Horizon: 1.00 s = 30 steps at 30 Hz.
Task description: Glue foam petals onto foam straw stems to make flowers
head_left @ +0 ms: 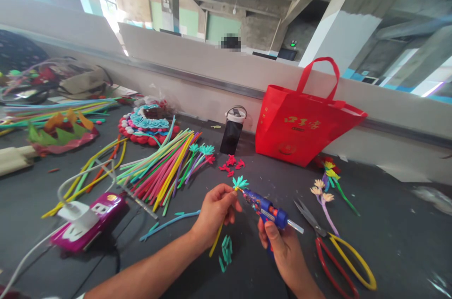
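My left hand (219, 207) pinches a pipe-cleaner flower with teal petals (240, 182) and a yellow stem (216, 241) that comes out below the fingers. A blue glue gun (264, 207) is gripped in my right hand (282, 247), its nozzle at the base of the petals. A clear glue stick (295, 226) pokes out of its back end. Short teal pipe-cleaner pieces (227, 252) lie on the table between my hands. Left of them is a bent blue pipe cleaner (169, 223). Scissors (323, 233) with red and yellow handles rest to the right, blades parted.
A bundle of coloured pipe cleaners (165, 165), a purple power strip (90, 223) and a paper crown (63, 134) lie left. Red pieces (231, 162) sit ahead, below a dark cup (232, 134). A red bag (300, 125) stands behind; finished flowers (323, 190) lie right.
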Each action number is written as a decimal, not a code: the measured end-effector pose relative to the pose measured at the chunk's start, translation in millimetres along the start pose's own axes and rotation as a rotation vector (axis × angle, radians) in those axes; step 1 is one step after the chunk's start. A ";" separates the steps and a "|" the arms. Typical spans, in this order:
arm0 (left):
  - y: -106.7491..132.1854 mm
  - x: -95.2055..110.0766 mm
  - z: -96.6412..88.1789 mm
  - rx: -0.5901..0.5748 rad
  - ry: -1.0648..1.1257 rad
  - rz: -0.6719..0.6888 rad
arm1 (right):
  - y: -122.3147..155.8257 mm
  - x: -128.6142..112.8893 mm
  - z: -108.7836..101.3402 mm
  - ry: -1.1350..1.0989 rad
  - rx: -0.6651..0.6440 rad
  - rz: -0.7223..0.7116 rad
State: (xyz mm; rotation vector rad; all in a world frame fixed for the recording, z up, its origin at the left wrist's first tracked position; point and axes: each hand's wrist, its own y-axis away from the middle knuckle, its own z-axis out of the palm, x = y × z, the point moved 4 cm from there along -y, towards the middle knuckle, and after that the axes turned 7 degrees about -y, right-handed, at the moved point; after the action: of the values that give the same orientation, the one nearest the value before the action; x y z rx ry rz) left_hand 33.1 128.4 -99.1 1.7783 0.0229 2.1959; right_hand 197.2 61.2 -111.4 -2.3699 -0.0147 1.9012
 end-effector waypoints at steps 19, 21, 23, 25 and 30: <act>-1.7 -0.3 -2.0 0.042 -0.017 -0.002 | 2.2 0.4 0.5 -0.016 0.010 0.017; -1.9 0.5 -2.2 0.047 -0.012 0.000 | 3.0 0.9 0.1 -0.021 0.018 0.020; -2.2 1.0 -2.5 0.054 -0.007 0.000 | 3.8 0.2 -0.2 -0.029 0.035 0.022; -2.4 0.9 -2.9 0.057 -0.001 -0.003 | 4.6 -0.8 0.0 -0.040 0.048 0.023; -2.6 -0.3 -2.5 0.041 0.008 -0.015 | 4.8 -1.1 -0.1 -0.046 0.062 0.024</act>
State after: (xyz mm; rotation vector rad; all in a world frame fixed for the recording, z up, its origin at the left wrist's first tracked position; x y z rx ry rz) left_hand 31.3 131.3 -100.5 1.7850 0.0837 2.2076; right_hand 196.7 56.3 -110.7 -2.2968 0.0682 1.9375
